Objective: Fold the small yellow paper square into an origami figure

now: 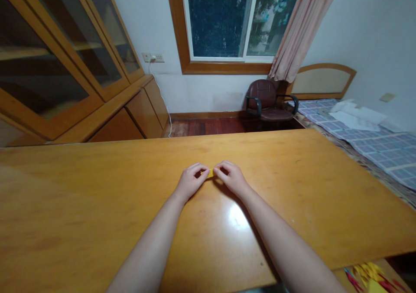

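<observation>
Both hands meet over the middle of the wooden table [97,197], pinching a small yellow strip [211,173] between them. My left hand [191,180] grips its left end with thumb and fingertips. At the other end, the thumb and fingers of my right hand [231,177] are closed on it. Only a short piece shows between the fingertips, so whether it is paper or cloth I cannot tell. The strip is just above or touching the tabletop.
At the lower right, below the table edge, lies a pile of yellow and red pieces [370,273]. A glass-door cabinet [107,87] stands left. Beyond the table are a maroon armchair [264,96], a window [217,20] and a bed with a checked cover [373,143].
</observation>
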The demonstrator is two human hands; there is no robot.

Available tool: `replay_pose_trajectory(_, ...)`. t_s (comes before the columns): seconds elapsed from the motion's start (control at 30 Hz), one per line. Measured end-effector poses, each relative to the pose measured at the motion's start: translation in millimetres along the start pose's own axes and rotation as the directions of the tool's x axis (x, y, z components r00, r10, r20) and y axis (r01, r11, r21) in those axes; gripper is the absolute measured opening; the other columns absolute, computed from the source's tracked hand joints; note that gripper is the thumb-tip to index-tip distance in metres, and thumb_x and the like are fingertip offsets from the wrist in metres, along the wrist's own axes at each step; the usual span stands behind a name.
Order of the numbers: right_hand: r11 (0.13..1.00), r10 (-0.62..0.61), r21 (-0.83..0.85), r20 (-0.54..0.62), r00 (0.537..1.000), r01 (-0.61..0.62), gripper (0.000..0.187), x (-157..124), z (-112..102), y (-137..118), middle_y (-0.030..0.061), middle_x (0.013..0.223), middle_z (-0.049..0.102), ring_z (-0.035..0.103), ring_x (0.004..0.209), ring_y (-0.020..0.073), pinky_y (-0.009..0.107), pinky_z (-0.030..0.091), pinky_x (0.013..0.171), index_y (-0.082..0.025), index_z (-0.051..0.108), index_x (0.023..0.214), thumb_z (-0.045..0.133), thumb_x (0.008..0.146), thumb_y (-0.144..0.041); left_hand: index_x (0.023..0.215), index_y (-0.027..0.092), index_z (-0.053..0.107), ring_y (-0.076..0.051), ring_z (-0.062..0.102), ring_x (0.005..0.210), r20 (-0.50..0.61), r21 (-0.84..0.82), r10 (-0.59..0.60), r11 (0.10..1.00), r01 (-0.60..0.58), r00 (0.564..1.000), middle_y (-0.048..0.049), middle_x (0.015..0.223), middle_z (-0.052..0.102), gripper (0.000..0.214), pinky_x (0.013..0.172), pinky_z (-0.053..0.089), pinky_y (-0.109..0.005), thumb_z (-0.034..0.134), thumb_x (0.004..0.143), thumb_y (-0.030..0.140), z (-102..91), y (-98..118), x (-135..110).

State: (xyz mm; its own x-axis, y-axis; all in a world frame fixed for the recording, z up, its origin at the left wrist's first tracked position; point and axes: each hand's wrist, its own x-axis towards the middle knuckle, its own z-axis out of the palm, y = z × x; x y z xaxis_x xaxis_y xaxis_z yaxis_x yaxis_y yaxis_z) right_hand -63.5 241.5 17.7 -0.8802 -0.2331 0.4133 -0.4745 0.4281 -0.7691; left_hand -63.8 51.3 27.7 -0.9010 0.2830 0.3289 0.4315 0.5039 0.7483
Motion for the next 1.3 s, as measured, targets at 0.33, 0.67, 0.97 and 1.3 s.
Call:
replay_pose_trajectory(0.33, 1.000, -0.018, 0.000, -0.014, 1.000, 0.018, 0.015, 0, -2, -6, 0.0028, 0.073, 0.065, 0.059, 0.072, 0.0169, 0.029, 0.044, 0.070, -0.020, 0.066, 0.076, 0.059, 0.087, -0.026, 0.074, 0.020, 0.064, -0.016, 0.057, 0.071, -0.019, 0.000, 0.013, 1.000, -0.013, 1.000, -0.0015, 0.074, 0.064, 0.019, 0.068, 0.043, -0.026, 0.053, 0.087, 0.029, -1.9, 0, 0)
replay_pose_trajectory(0.67, 0.971, 0.215, 0.160, -0.238, 0.947, -0.180, 0.019, 0, -10, 11, 0.0024, 0.073, 0.064, 0.058, 0.069, 0.0162, 0.026, 0.043, 0.065, -0.017, 0.065, 0.074, 0.059, 0.084, -0.032, 0.078, 0.018, 0.064, -0.017, 0.064, 0.076, -0.177, -0.319, -0.270, 0.926, 0.204, 0.947, -0.0030, 0.078, 0.067, 0.019, 0.069, 0.050, -0.026, 0.058, 0.083, 0.035, -4.1, -16, 2)
replay_pose_trajectory(0.97, 0.981, 0.143, 0.148, -0.124, 0.982, -0.124, 0.020, 0, -5, 2, 0.0021, 0.073, 0.065, 0.058, 0.069, 0.0157, 0.026, 0.043, 0.065, -0.018, 0.067, 0.074, 0.059, 0.086, -0.032, 0.092, 0.020, 0.069, -0.018, 0.062, 0.090, -0.155, -0.186, -0.076, 0.981, 0.046, 0.985, -0.0044, 0.095, 0.065, 0.018, 0.076, 0.050, -0.027, 0.059, 0.086, 0.035, -1.7, -10, 1)
replay_pose_trajectory(1.3, 0.999, -0.041, 0.002, -0.068, 0.997, 0.042, 0.010, 0, -3, -4, 0.0027, 0.075, 0.065, 0.058, 0.070, 0.0157, 0.027, 0.043, 0.067, -0.019, 0.068, 0.081, 0.061, 0.086, -0.023, 0.079, 0.019, 0.067, -0.015, 0.059, 0.075, -0.028, -0.038, 0.044, 0.998, -0.045, 0.999, -0.0023, 0.078, 0.065, 0.019, 0.070, 0.045, -0.026, 0.057, 0.089, 0.032, 1.3, -2, 0)
